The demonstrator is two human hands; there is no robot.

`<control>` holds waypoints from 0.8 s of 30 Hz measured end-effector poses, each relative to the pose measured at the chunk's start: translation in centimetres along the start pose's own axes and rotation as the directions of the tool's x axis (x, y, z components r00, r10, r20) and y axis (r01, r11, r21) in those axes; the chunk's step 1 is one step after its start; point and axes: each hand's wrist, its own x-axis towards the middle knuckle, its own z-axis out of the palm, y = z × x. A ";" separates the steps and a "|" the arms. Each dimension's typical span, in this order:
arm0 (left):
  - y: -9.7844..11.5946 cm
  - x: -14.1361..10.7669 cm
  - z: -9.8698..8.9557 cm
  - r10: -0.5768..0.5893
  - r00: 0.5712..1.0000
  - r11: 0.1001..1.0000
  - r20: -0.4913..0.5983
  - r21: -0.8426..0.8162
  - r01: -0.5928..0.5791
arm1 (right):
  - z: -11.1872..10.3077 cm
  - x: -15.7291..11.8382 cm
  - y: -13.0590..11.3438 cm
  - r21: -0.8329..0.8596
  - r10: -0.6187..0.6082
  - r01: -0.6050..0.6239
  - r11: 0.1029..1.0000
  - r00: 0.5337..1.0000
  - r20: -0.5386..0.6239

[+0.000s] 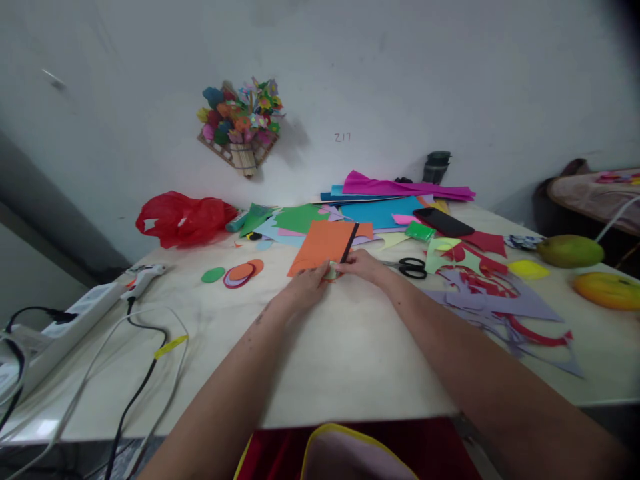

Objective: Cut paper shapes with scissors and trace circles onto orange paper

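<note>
An orange sheet (324, 241) lies on the table in front of me. My left hand (311, 283) rests on its near edge, fingers stretched out flat and thumb side beside a small pale green piece (332, 271). From the right, my right hand (366, 265) meets the sheet's near corner with fingers pinched together. A slim dark stick (351, 240), pen-like, rises from those fingertips along the sheet's right side. Its lower end is hidden by the fingers. Black-handled scissors (412, 268) lie just right of my right hand, their blades partly behind it.
Green, red and orange cut discs (241, 273) lie to the left. Purple and red scraps (490, 293), a black phone (443, 221) and two mangoes (571, 251) are on the right. A red plastic bag (183, 220), power strip (80, 320) and cables occupy the left side.
</note>
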 end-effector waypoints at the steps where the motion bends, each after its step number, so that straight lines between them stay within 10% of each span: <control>1: -0.1 0.0 0.0 0.002 1.000 1.000 0.000 -0.001 -0.002 | 0.0 0.0 0.0 -0.004 -0.004 0.004 1.000 1.000 -0.002; 24: -0.1 0.2 0.1 -0.001 1.000 0.999 0.016 -0.049 0.002 | 0.2 0.3 0.5 -0.060 -0.015 0.016 0.998 0.999 0.030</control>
